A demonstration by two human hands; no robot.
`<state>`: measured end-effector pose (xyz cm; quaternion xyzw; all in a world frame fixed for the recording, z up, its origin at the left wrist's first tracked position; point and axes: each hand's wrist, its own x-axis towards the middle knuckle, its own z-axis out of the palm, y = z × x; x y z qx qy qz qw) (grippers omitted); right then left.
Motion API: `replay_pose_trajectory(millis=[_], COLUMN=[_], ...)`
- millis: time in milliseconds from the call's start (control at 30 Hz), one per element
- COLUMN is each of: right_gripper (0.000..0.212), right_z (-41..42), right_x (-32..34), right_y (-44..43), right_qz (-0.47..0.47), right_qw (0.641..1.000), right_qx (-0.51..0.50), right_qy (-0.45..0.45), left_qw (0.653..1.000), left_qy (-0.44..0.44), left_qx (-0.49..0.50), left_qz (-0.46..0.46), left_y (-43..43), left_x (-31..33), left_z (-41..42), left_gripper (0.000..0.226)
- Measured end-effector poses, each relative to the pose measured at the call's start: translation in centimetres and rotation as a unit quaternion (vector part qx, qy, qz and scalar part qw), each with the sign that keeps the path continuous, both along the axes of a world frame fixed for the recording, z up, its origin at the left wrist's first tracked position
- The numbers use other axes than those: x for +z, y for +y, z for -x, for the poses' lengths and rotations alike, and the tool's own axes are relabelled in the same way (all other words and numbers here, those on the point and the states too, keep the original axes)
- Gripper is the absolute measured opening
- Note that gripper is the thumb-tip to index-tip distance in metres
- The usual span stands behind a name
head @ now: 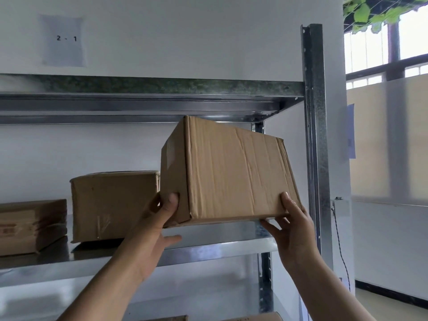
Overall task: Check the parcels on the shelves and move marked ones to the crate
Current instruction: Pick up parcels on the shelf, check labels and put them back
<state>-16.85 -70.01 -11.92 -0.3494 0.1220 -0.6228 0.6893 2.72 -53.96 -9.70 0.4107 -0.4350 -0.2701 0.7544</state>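
1. Now my left grip [159, 218] holds the lower left corner of a large cardboard parcel [231, 172], with the thumb pressed on its narrow left face and the fingers curled beneath.
2. My right grip [291, 225] holds the lower right corner of the same parcel, thumb up on the wide creased front face and fingers hooked under the bottom edge.
3. Between both grips the parcel sits tilted, its top leaning away from me. It is at the right end of the metal shelf [208, 246], under the upper shelf [150, 98] and close to the steel upright [315, 135]. I cannot tell whether its far bottom edge touches the shelf.
4. Just left of it a second cardboard parcel [113, 205] stands on the shelf, its right end hidden behind the one I hold.
5. Further left, a flatter parcel [30, 225] lies on the same shelf, cut off by the edge of view.
6. On the wall above hangs a paper sheet [63, 40] reading "2 - 1".
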Motion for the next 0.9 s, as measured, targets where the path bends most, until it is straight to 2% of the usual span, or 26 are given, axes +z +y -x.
replay_pose_trajectory(millis=[67,200,267,367,433,567,600,667,733,900], right_gripper=[0.025,0.021,0.032,0.054,0.059,0.055,0.055,0.06,0.076,0.076], right_z=[-0.1,-0.4,-0.6,-0.6,-0.7,-1.6,-1.9,-2.4,-2.7,-2.3], right_x=[0.1,0.1,0.3,0.6,1.0,1.5,1.5,1.6,1.8,2.6], right_y=[0.1,0.2,0.5,1.1,1.7,2.8,3.1,3.8,4.7,7.1], right_qz=[-0.005,-0.012,-0.009,0.006,0.029,0.071,0.081,0.102,0.122,0.162], right_qw=[1.0,1.0,1.0,0.999,0.998,0.989,0.987,0.982,0.981,0.974], right_qx=[0.005,0.015,0.011,-0.005,-0.013,-0.026,-0.029,-0.028,-0.013,0.053], right_qy=[-0.003,0.004,0.012,0.032,0.063,0.127,0.136,0.154,0.15,0.149], left_qw=[0.999,0.987,0.981,0.984,0.986,0.991,0.993,0.995,0.997,0.996], left_qy=[0.041,0.124,0.147,0.134,0.126,0.112,0.102,0.082,0.054,0.01], left_qx=[-0.007,-0.092,-0.109,-0.092,-0.074,-0.041,-0.029,-0.003,0.024,0.088], left_qz=[0.017,0.048,0.061,0.073,0.075,0.061,0.056,0.057,0.05,0.029], left_y=[0.1,0.4,0.5,0.4,0.3,-0.1,-0.2,-0.3,-0.6,-1.1], left_x=[0.2,0.5,0.6,1.0,1.1,0.9,0.7,0.5,0.3,0.1], left_z=[-0.2,0.5,0.9,1.4,1.4,1.9,2.1,2.5,2.8,3.3], left_gripper=[0.106,0.097,0.1,0.086,0.081,0.096,0.092,0.064,0.05,0.069])
